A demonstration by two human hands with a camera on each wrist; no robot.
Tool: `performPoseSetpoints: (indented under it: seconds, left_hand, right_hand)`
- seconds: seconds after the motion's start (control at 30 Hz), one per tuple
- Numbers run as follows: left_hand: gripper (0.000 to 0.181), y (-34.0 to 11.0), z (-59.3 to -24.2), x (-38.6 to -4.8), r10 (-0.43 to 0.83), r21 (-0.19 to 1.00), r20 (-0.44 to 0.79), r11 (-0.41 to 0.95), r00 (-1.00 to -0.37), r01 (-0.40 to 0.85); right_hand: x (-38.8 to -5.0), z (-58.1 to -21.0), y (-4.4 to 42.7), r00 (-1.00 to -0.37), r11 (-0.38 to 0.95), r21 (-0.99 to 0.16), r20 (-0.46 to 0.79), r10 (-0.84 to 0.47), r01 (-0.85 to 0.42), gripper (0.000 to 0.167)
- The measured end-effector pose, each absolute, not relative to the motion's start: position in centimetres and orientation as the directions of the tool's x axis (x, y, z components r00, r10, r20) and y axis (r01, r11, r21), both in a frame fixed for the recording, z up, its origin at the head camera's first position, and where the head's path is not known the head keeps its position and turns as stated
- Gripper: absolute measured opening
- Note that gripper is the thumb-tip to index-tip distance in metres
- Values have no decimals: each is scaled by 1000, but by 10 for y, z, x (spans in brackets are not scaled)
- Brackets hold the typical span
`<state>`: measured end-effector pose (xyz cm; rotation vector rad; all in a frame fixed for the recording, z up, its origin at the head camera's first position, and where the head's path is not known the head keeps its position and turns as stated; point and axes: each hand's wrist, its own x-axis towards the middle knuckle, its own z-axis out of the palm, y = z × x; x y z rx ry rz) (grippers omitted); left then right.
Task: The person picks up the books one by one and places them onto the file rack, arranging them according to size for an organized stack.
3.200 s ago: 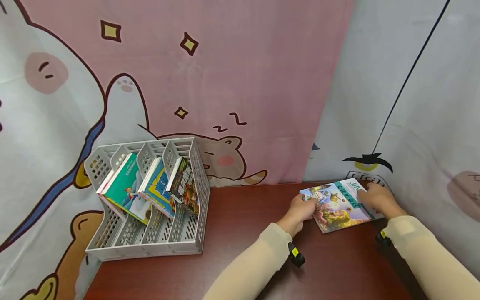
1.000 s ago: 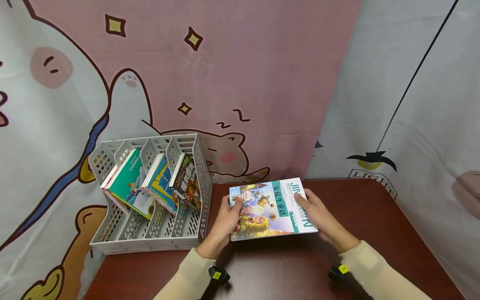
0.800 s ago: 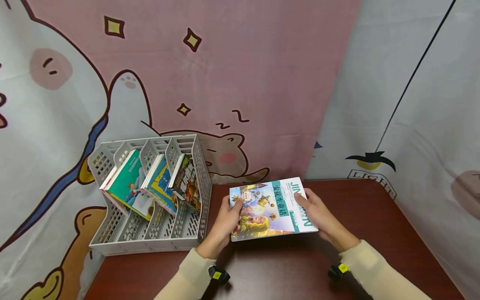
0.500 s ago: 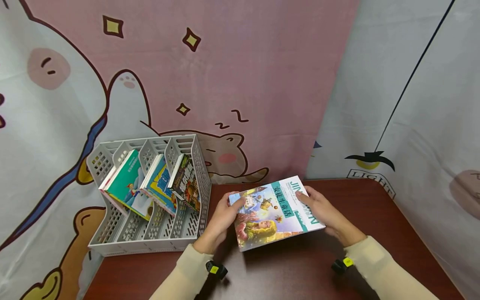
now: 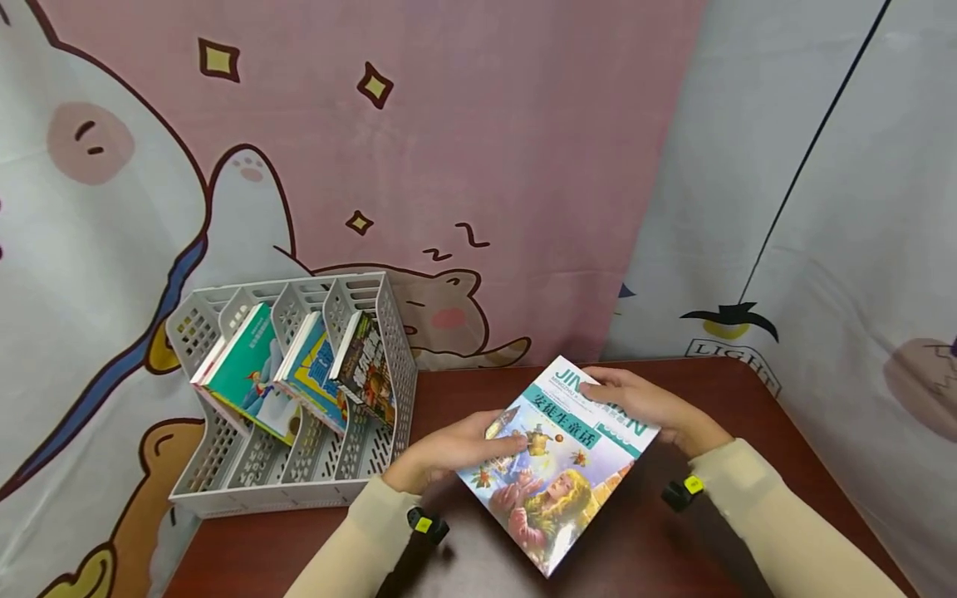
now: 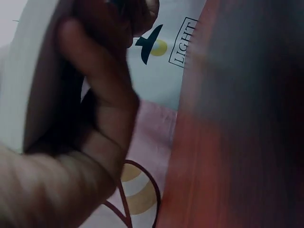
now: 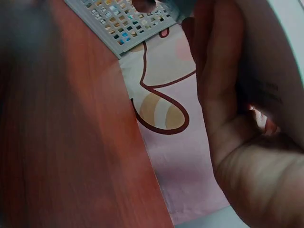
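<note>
A paperback book [image 5: 549, 465] with a teal and white title band and a blond figure on its cover is held tilted above the table in the head view. My left hand [image 5: 459, 448] grips its left edge, thumb across the cover. At the upper right edge my right hand [image 5: 650, 404] pinches the book, thumb on the white band. Both wrist views show fingers curled under the book, seen in the left wrist view as a pale slab [image 6: 28, 80] and in the right wrist view as a grey underside [image 7: 280, 71].
A grey plastic file rack [image 5: 292, 490] with several slots stands at the left of the brown table [image 5: 718, 548]. It holds a green book [image 5: 257, 378], a blue and yellow book [image 5: 317, 374] and a dark book [image 5: 368, 374]. A printed curtain [image 5: 523, 166] hangs behind.
The book came from the table's right back corner to the middle in both hands. Over the last half second it has turned, so its title band now points up and right.
</note>
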<state>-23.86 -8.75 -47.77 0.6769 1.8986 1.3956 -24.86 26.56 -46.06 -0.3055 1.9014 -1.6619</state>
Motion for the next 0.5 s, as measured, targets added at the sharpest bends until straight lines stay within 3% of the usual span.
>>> performPoseSetpoints:
  seconds: [0.17,0.37,0.5]
  left_hand:
    - [65,-84,-479,-236,674,952,-163,299,-721,64]
    - [48,-82,-477,-236,671,987,-147,151,-727,-60]
    - [45,-79,-478,-235,600,991,-125,116,-790,-69]
  right_hand:
    - [-253,-455,267,-827,211,-951,-301,-476,225,64]
    - [-259,-452,273,-889,182,-964,-251,-382,194,63]
    - [-259,-452,264,-946,110,-972,-227,-232,207,68]
